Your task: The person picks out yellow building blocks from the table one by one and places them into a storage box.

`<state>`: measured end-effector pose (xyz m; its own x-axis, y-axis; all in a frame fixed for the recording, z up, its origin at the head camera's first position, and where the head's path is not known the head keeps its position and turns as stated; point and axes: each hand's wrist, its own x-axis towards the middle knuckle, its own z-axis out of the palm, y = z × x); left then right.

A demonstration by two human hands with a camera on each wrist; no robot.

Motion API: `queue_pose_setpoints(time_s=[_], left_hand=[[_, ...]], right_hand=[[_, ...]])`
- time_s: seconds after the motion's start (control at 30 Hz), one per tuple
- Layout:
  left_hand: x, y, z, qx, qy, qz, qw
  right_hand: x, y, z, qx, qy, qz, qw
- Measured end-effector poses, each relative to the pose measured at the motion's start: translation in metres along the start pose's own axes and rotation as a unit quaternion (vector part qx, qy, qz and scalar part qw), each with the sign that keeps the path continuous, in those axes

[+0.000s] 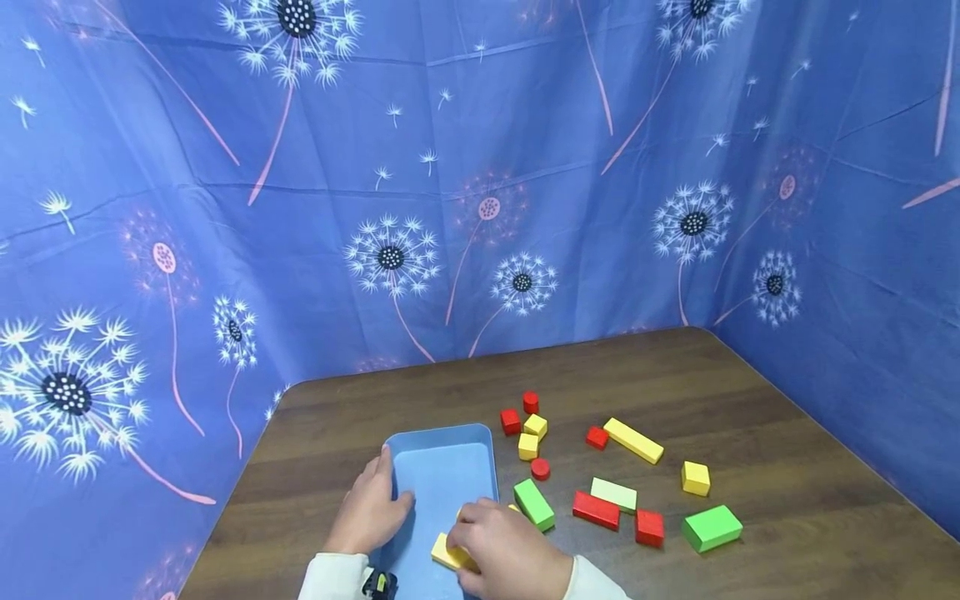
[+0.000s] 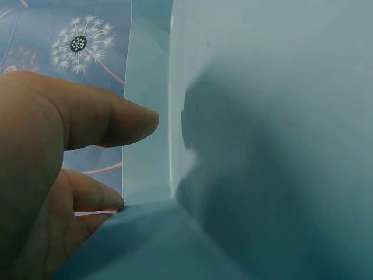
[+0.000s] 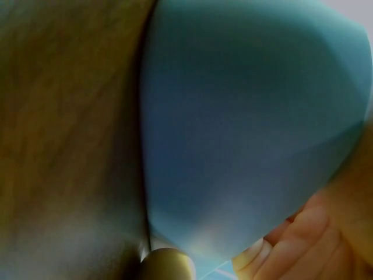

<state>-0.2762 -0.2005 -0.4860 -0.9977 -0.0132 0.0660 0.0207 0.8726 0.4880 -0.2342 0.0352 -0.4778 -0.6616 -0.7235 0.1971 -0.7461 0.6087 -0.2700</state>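
Left hand [image 1: 371,513], grip relaxed, straddles the blue tray rim [image 1: 441,432]; right hand [image 1: 504,546] seemingly pinches a yellow block [image 1: 443,553].

Brown wooden table [image 1: 795,467], bearing a blue tray [image 1: 446,475] below the grip of the right hand [image 1: 506,546]. Just right of the grip: a green block [image 1: 534,506]; farther right: a red bar [image 1: 596,510], a red cube [image 1: 649,529]. Beyond the grip and rightward: two yellow cubes [image 1: 528,447], two red cylinders [image 1: 540,469], a long yellow bar [image 1: 633,441].

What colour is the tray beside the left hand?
The tray is plain light blue; the head view shows it best.
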Motion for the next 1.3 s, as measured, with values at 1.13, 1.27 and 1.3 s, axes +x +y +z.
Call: queue_pose_setpoints(time_s=[1.13, 1.27, 1.3], left_hand=[[-0.0007, -0.0007, 0.0026, 0.001, 0.0, -0.012, 0.9999], [0.0, -0.0008, 0.0037, 0.001, 0.0, -0.011, 0.9999], [0.0001, -0.0008, 0.0037, 0.0, 0.0, -0.011, 0.9999]], right_hand=[[0.0017, 0.0042, 0.0042, -0.026, 0.004, -0.037, 0.999], [0.0016, 0.0042, 0.004, -0.02, 0.003, -0.033, 0.9992], [0.0015, 0.0043, 0.004, -0.019, 0.004, -0.034, 0.9992]])
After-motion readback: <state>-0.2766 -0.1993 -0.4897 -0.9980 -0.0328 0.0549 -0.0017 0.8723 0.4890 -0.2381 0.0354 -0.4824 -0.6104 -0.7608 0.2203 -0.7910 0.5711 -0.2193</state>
